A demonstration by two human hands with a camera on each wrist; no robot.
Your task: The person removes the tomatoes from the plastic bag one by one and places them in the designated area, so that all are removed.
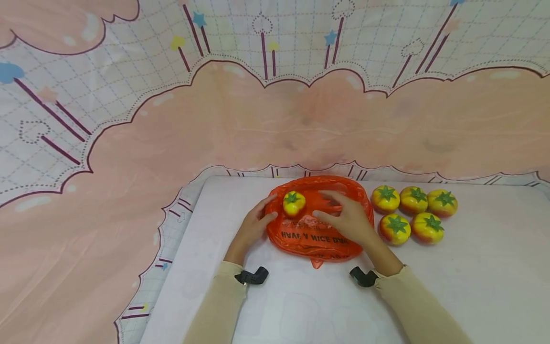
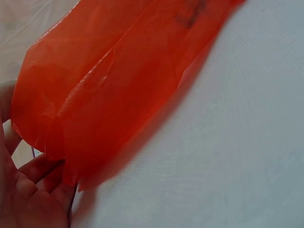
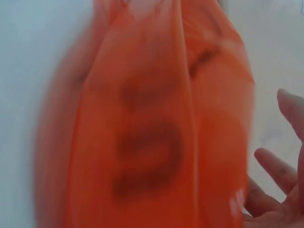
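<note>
A red plastic bag with black lettering lies on the white table, its mouth spread wide. One yellow-red toy tomato with a green star-shaped top is within the bag's rim, toward the left side. At the bag's left edge is my left hand, thumb and fingers apart; in the left wrist view its fingers touch the red plastic. My right hand reaches over the bag's right part with fingers spread and nothing between them. The bag's side wall fills much of the right wrist view.
Several more toy tomatoes stand in two rows on the table, just right of the bag. A patterned pink and white cloth hangs behind the table and along its left side. Each wrist wears a black camera mount.
</note>
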